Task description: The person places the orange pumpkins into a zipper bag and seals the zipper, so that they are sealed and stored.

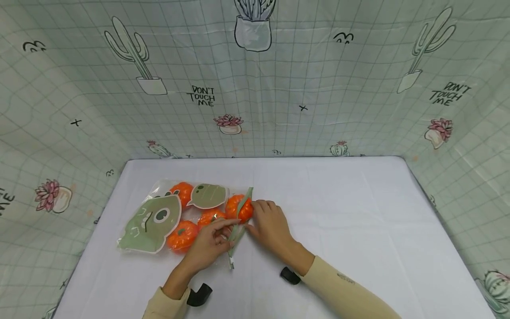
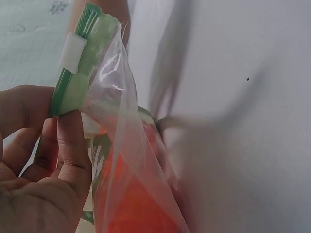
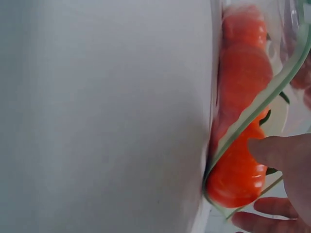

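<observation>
A clear zip bag (image 1: pixel 151 226) with a printed green cartoon face lies at the left of the white table. Inside it are several orange toy pumpkins (image 1: pixel 182 236) with green stems. My left hand (image 1: pixel 207 246) pinches the bag's green zip edge (image 2: pixel 60 92) between thumb and finger, near a white slider (image 2: pixel 74 52). At the parted mouth of the bag sits one pumpkin (image 3: pixel 238 177). Beside that pumpkin is my right hand (image 1: pixel 272 223); its thumb (image 3: pixel 267 151) lies against it, while the other fingers extend near the bag's corner.
The white tabletop (image 1: pixel 350 230) stretches to the right of the bag. Grid-patterned cloth (image 1: pixel 271 88) with cactus drawings hangs behind and at the sides. A black piece (image 1: pixel 200 295) shows at the left wrist, another (image 1: pixel 290 275) at the right.
</observation>
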The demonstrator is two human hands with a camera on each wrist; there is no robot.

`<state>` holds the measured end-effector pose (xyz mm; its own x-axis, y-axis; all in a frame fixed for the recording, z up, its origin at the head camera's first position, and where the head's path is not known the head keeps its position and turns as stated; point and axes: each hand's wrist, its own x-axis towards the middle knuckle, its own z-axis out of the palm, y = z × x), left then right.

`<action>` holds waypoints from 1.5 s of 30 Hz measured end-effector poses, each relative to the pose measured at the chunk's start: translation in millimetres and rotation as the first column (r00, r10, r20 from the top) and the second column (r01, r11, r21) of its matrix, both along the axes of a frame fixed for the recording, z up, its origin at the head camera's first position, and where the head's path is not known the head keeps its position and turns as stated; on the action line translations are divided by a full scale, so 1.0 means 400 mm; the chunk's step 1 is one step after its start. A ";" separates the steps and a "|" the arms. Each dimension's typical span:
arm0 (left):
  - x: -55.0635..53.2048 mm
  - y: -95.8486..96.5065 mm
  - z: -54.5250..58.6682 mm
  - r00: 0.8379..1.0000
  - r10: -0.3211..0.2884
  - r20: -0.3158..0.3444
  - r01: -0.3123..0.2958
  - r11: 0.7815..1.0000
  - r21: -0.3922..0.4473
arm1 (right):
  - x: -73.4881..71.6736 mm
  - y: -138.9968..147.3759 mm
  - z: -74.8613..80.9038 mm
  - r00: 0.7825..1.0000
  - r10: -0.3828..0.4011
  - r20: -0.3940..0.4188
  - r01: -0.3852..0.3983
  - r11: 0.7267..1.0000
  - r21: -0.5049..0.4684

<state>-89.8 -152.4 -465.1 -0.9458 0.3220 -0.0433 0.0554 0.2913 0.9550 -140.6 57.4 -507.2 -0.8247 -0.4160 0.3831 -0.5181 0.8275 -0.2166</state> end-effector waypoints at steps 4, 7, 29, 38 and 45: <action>0.002 -0.002 0.003 1.000 -0.002 -0.003 0.002 1.000 0.004 | 0.020 0.009 0.005 0.998 0.042 -0.038 -0.040 0.997 0.064; 0.001 -0.003 0.006 1.000 -0.008 -0.003 0.008 1.000 0.010 | 0.028 0.008 0.008 0.998 0.057 -0.021 -0.055 0.996 0.077; -0.002 -0.012 -0.002 0.997 -0.053 -0.048 0.054 0.998 0.026 | -0.030 -0.047 0.008 0.992 -0.084 0.092 0.090 0.994 -0.065; -0.003 -0.011 0.001 0.997 -0.047 -0.055 0.048 0.999 0.015 | -0.041 -0.067 0.006 0.981 -0.128 0.145 0.144 0.984 -0.104; -0.002 -0.010 0.003 0.998 -0.047 -0.043 0.048 0.999 0.016 | -0.036 -0.046 0.000 0.986 -0.125 0.110 0.134 0.988 -0.081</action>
<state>-90.5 -156.5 -464.0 -0.9301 0.3672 0.0022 0.1092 0.2707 0.9564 -154.9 39.0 -507.2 -0.9066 -0.2717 0.3230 -0.3788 0.8613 -0.3385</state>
